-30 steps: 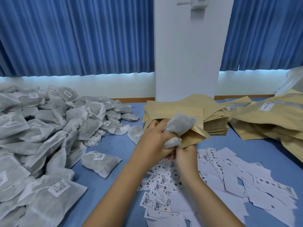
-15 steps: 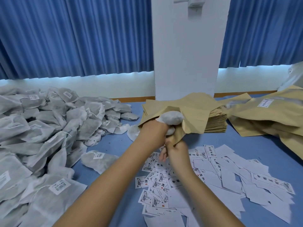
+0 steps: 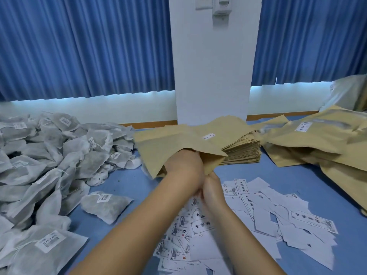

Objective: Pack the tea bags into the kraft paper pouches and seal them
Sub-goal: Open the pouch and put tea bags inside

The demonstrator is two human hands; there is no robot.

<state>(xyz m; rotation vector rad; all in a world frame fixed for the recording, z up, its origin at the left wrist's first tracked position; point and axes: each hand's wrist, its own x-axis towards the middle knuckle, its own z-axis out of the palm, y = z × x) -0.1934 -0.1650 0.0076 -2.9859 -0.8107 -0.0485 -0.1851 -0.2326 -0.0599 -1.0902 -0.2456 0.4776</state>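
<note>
A kraft paper pouch is held above the blue table, in front of a stack of flat empty pouches. My left hand is pushed into the pouch's mouth up to the knuckles, so its fingers are hidden. The tea bag it carried is out of sight inside the pouch. My right hand grips the pouch's near edge just right of my left wrist. A big heap of grey mesh tea bags fills the left side, and a single tea bag lies apart near my left forearm.
Loose white printed labels are scattered under and to the right of my forearms. Filled kraft pouches are piled at the right edge. A white pillar and blue curtains stand behind the table.
My left hand has pushed the tea bag from the pouch's mouth down inside, so the bag no longer shows. The pouch has risen and spread out flatter over my hand.
</note>
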